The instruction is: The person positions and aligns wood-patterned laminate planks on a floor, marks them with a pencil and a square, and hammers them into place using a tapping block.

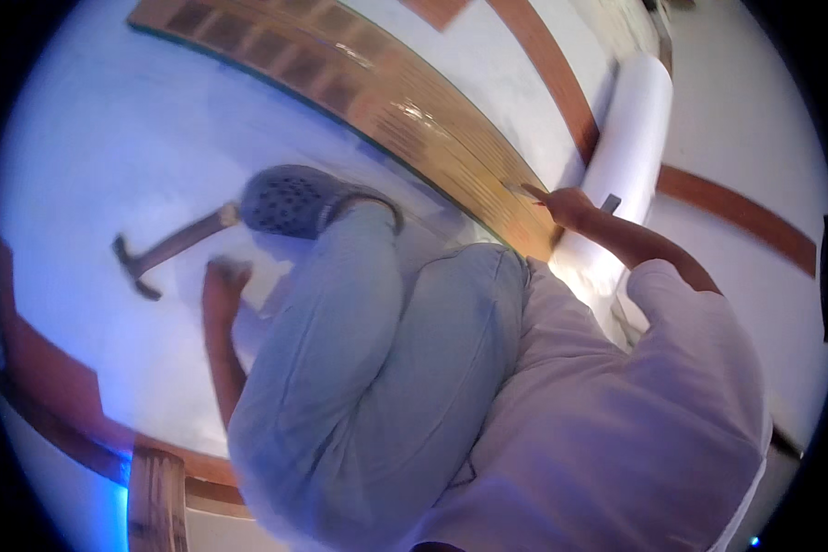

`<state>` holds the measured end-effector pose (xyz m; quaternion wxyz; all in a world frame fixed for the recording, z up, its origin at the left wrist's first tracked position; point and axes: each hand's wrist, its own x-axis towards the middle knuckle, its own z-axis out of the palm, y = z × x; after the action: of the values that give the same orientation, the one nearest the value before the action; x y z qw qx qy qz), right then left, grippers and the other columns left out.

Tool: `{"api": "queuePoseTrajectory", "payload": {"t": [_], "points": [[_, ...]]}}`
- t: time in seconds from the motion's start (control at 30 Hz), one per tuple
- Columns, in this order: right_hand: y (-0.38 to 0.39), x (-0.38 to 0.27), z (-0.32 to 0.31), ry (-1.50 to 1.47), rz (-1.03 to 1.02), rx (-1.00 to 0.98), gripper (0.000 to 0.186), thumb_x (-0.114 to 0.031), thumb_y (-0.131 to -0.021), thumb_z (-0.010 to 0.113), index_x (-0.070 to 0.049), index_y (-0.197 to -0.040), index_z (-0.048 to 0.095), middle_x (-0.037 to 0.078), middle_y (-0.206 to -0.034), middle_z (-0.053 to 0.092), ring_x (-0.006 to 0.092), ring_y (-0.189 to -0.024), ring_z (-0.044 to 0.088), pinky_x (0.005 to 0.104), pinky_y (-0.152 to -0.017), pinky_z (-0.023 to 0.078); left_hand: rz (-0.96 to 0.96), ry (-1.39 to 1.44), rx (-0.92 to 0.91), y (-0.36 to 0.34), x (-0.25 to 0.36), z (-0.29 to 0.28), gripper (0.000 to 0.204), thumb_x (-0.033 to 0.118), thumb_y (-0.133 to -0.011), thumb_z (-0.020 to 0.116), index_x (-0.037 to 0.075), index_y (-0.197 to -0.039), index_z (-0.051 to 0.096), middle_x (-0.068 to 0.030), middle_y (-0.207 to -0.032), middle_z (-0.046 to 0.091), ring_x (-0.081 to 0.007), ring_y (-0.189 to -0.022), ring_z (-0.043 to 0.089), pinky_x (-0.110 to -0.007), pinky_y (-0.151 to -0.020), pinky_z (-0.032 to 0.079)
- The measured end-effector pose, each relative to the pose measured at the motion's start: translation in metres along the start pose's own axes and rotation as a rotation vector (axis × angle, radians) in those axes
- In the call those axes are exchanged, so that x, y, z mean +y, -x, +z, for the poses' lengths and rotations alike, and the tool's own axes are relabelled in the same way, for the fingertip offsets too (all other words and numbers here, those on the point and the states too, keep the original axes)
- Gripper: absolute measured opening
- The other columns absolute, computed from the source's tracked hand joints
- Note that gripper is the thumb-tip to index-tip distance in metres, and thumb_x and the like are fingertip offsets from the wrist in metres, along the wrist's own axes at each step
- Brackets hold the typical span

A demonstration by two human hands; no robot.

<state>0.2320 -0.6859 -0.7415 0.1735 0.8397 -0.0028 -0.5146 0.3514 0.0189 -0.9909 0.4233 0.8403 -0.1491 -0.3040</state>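
My right hand (569, 208) is at the near end of a long light-brown panel (414, 115) with dark square patches and fine grooves. Its fingers are closed, and a thin pointed piece sticks out toward the panel's surface; its kind is not clear. A small dark grey piece shows at the wrist. My left hand (228, 273) hangs low beside my bent leg, its fingers blurred. Nearby, a claw hammer (182, 239) lies on the white surface, its handle end against my dark perforated shoe (290, 200).
A thick white roll (630, 138) lies beyond my right hand. Reddish-brown strips (557, 83) cross the pale floor, one running under the roll. A wooden post (156, 501) stands at the lower left, near a brown edge. My bent legs (377, 368) fill the middle.
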Motion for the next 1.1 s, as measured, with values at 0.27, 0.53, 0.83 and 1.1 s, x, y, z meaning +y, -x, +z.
{"api": "queuePoseTrajectory", "payload": {"t": [0.27,0.53,0.83,1.1], "points": [[0.078,0.027,0.225,-0.215,0.228,0.076,0.059,-0.015,-0.107,0.033,-0.035,-0.163,0.029,0.005,-0.129,0.072,0.0296,-0.107,0.072,0.0408,-0.099,0.056,-0.419,0.426,0.214,0.096,0.004,-0.089,0.034,0.015,-0.100,0.062,-0.007,-0.124,0.068,-0.0200,-0.121,0.071,-0.0268,-0.115,0.066,-0.037,-0.099,0.054],[0.103,-0.052,0.224,-0.338,0.322,-0.168,0.060,-0.011,-0.098,0.044,-0.022,-0.156,0.044,0.015,-0.095,0.076,0.0287,-0.076,0.075,0.0439,-0.079,0.060,-0.470,0.518,0.436,0.171,-0.004,-0.150,0.035,0.036,-0.104,0.063,0.005,-0.119,0.067,-0.0032,-0.100,0.067,-0.0146,-0.095,0.063,-0.031,-0.090,0.050],[0.060,-0.003,0.134,-0.925,0.461,0.497,0.045,-0.037,-0.107,0.051,-0.013,-0.145,0.053,0.011,-0.073,0.067,0.0185,-0.059,0.069,0.0381,-0.053,0.055,-0.699,0.749,0.659,0.267,-0.055,-0.132,0.039,0.040,-0.102,0.065,0.007,-0.124,0.064,-0.0077,-0.109,0.068,-0.0204,-0.102,0.066,-0.037,-0.095,0.053],[-0.082,-0.076,-0.026,-0.522,0.238,0.662,0.036,-0.043,-0.105,0.051,-0.010,-0.119,0.054,0.021,-0.088,0.074,0.0411,-0.081,0.073,0.0550,-0.071,0.055,-0.639,0.792,0.845,0.341,-0.031,-0.126,0.044,0.041,-0.100,0.066,0.007,-0.127,0.061,-0.0097,-0.107,0.069,-0.0233,-0.101,0.067,-0.040,-0.091,0.054]]}}
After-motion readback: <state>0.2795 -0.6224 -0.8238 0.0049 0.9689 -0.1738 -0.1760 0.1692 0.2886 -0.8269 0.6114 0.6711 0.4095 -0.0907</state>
